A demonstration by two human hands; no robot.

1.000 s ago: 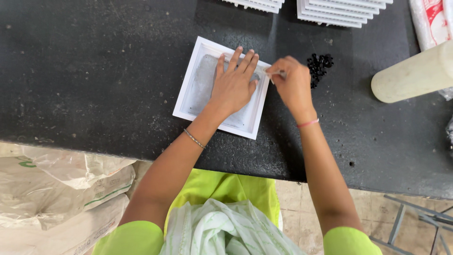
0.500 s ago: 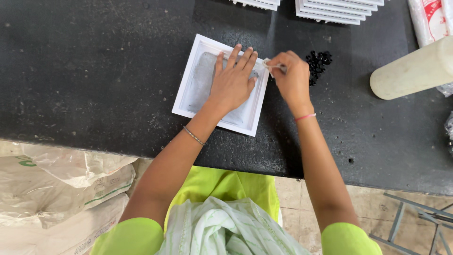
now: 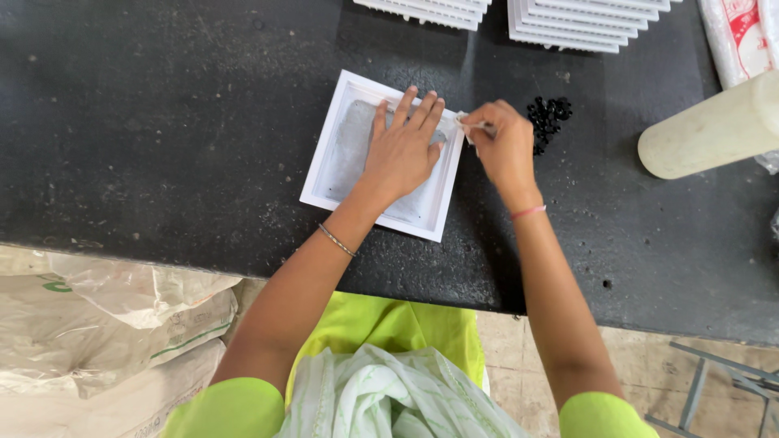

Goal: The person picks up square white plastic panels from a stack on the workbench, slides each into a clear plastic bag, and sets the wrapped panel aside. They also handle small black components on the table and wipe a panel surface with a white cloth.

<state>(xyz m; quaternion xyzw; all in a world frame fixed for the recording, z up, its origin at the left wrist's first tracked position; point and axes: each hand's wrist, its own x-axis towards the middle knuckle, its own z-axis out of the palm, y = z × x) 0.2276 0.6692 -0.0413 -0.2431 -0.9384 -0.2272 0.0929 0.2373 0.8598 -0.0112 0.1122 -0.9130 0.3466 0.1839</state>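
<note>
White plastic, square and shallow like a tray or frame (image 3: 337, 154), lies flat on the speckled black worktop (image 3: 162, 122) we lean over, with a grey, cloudy panel (image 3: 350, 150) filling its recessed middle. Our left hand (image 3: 403, 150) is spread open and pressed palm-down on that panel, fingers fanned toward the frame's far edge, gripping nothing. Our right hand (image 3: 505, 146) sits just beside the frame's right-hand corner, its fingers drawn together in a pinch around a small pale piece (image 3: 473, 126) at that corner; what the piece is we cannot tell. The two hands are close but not touching.

Just beyond the right hand, a little heap of small black parts (image 3: 548, 116) rests on the worktop. Farther right, a cream-coloured roll or cylinder (image 3: 710, 130) lies on its side, and a white bag with red print (image 3: 742, 36) shows at the top right corner. Along the far edge stand two stacks of white ribbed plastic pieces (image 3: 568, 20). A thin bangle (image 3: 337, 240) circles our left wrist and a pink band (image 3: 527, 212) the right.

Below the worktop's near edge, pale woven sacks (image 3: 114, 324) are piled on the left, and our lime-green clothing with a white patterned scarf (image 3: 389, 389) fills the foreground.
</note>
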